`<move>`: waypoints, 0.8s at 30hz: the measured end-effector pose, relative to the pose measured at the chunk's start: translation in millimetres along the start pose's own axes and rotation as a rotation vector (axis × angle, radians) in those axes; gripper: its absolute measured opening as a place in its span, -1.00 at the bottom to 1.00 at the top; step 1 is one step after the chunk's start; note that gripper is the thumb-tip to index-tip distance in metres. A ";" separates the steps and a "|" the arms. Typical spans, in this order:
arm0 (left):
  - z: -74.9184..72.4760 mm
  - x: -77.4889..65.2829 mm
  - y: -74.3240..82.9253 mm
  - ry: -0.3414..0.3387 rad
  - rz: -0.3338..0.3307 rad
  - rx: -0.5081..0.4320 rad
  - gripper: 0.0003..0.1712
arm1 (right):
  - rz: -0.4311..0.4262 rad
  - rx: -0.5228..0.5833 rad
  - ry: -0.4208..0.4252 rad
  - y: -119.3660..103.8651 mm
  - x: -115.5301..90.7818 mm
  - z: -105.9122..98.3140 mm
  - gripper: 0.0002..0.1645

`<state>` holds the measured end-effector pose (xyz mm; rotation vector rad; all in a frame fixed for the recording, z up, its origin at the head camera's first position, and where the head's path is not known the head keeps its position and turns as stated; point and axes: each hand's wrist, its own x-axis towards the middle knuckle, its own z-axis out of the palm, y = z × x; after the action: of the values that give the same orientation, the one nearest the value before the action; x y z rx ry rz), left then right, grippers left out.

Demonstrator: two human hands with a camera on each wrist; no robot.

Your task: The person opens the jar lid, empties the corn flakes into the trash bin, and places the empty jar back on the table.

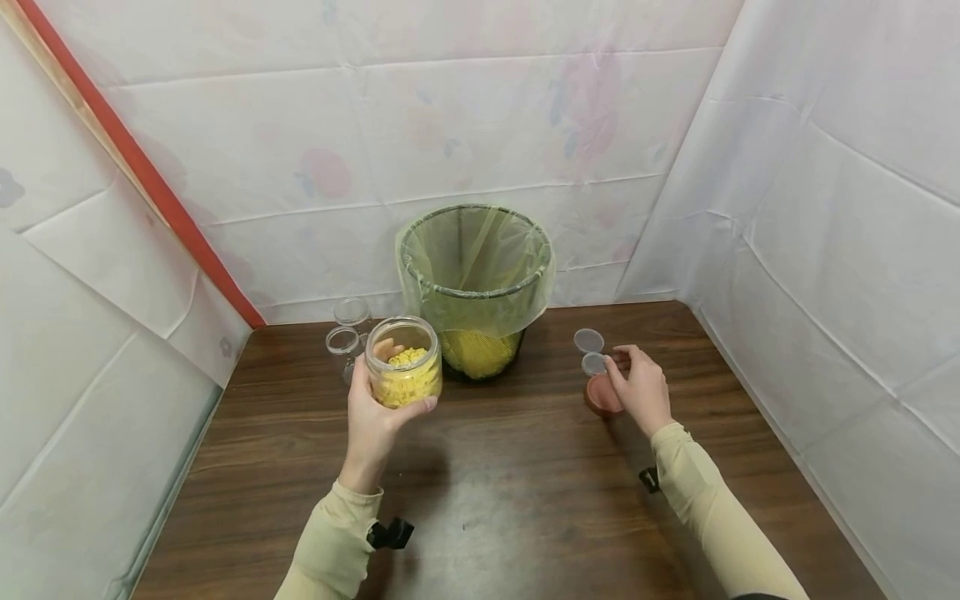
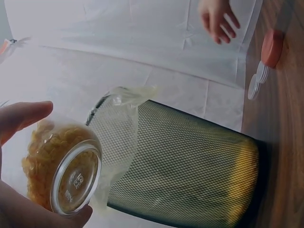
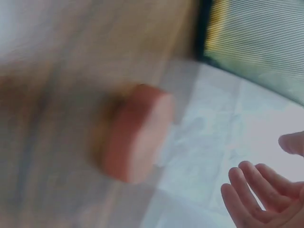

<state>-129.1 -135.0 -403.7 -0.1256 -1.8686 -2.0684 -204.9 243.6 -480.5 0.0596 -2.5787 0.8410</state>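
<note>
My left hand [image 1: 372,429] grips a clear jar [image 1: 426,385] with no lid on it, part full of small yellow pieces that look like pasta. It holds the jar above the table, just left of a mesh waste bin [image 2: 190,166]. In the left wrist view the jar's bottom [image 2: 77,183] faces the camera. My right hand [image 1: 643,390] hovers over the right side of the table with fingers apart and loosely bent, holding nothing. Beneath and beside it lie an orange-red lid [image 3: 137,135] and two clear lids, the farther [image 1: 588,340] and the nearer [image 1: 592,364].
Inside the bin hangs a pale yellow bag [image 1: 472,250] folded over the rim, with yellow stuff at the bottom. Two clear jars, one nearer [image 1: 342,340] and one farther [image 1: 352,312], stand behind my left hand. White sheeting [image 1: 480,125] walls the wooden table [image 1: 480,500].
</note>
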 end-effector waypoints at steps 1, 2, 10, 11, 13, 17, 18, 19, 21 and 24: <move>0.5 1.9 0.9 -0.006 0.004 0.003 0.07 | -0.007 0.008 0.018 -5.1 1.8 -2.0 -0.61; 0.8 3.9 1.7 -0.012 0.009 0.005 0.07 | -0.013 0.016 0.034 -9.9 3.7 -3.5 -0.62; 5.7 16.5 9.2 -0.049 0.068 0.052 0.08 | -0.049 0.057 0.079 -50.5 15.9 -18.3 -0.63; 6.5 17.9 10.3 -0.052 0.072 0.055 0.08 | -0.056 0.062 0.082 -54.9 17.6 -20.1 -0.63; 7.9 20.7 12.1 -0.058 0.076 0.062 0.07 | -0.070 0.071 0.089 -63.5 21.2 -23.4 -0.63; 10.6 26.2 16.8 -0.064 0.090 0.059 0.07 | -0.095 0.083 0.106 -79.4 29.5 -27.6 -0.61; 11.2 27.6 18.1 -0.063 0.094 0.067 0.07 | -0.099 0.084 0.107 -83.4 31.7 -28.2 -0.61; 11.5 28.6 19.4 -0.063 0.098 0.073 0.08 | -0.101 0.083 0.110 -87.1 34.4 -28.6 -0.61; 12.3 31.2 21.8 -0.066 0.107 0.080 0.10 | -0.105 0.084 0.115 -94.2 39.8 -29.2 -0.61; 13.0 35.0 24.8 -0.066 0.121 0.091 0.07 | -0.113 0.092 0.118 -103.9 48.5 -29.2 -0.59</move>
<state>-156.2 -130.9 -368.2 -0.2806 -1.9396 -1.9181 -220.3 179.9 -382.0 0.1761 -2.4019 0.8934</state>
